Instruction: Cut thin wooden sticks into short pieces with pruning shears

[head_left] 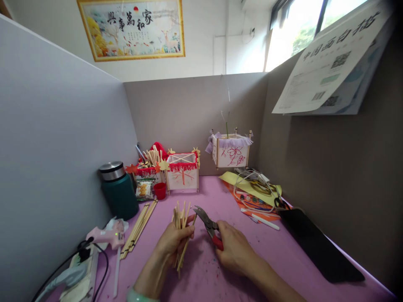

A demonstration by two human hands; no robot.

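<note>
Thin wooden sticks [184, 251] stand in a loose bundle in my left hand [174, 239], whose fingers are wrapped round them. One stick leans apart from the rest, its upper end close to the pliers' jaws. My right hand [234, 247] grips red-handled cutting pliers [206, 220], jaws apart and pointing up and left towards the sticks. Whether the jaws touch that stick I cannot tell. Left of my hands, longer sticks [140, 228] lie in a row on the purple table [217, 281].
A pink glue gun [108, 235], power strip [80, 277] and teal bottle [119, 191] stand left. Behind are a red cup [160, 191] and a decorated paper lantern [182, 176]; another lantern [233, 155] hangs. A black pouch [321, 245] and yellow paper [252, 187] lie right.
</note>
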